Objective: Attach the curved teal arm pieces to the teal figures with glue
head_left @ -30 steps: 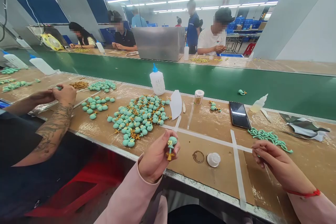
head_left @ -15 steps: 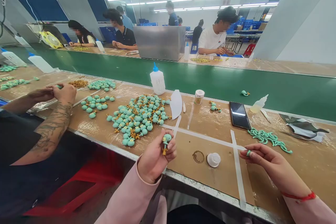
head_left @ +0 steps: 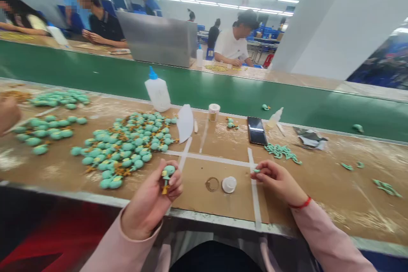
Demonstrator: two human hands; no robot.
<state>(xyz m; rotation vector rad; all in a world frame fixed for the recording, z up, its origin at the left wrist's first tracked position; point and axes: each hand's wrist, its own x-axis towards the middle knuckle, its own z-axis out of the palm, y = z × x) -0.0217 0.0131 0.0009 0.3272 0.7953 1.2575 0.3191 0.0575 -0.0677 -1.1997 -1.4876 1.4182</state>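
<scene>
My left hand (head_left: 159,197) is closed round a small teal figure (head_left: 168,172) with an orange lower end, held upright over the front edge of the table. To its left lies a big pile of similar teal and orange figures (head_left: 127,146). My right hand (head_left: 276,179) pinches a small teal piece (head_left: 256,171) above a strip of white tape. Behind that hand rests a heap of curved teal pieces (head_left: 282,152). Between my hands are a round white cap (head_left: 229,185) and a brown ring mark (head_left: 212,184) on the brown table covering.
A bottle with a blue tip (head_left: 158,93), a white jar (head_left: 213,112), a phone (head_left: 256,130) and a small squeeze bottle (head_left: 274,118) stand or lie farther back. Beyond runs a green belt (head_left: 204,89). A neighbour's hand (head_left: 9,114) is at far left.
The view has turned right, so the scene shifts left and more curved teal pieces show at right. Both hands keep their hold; my right hand appears nearer my left.
</scene>
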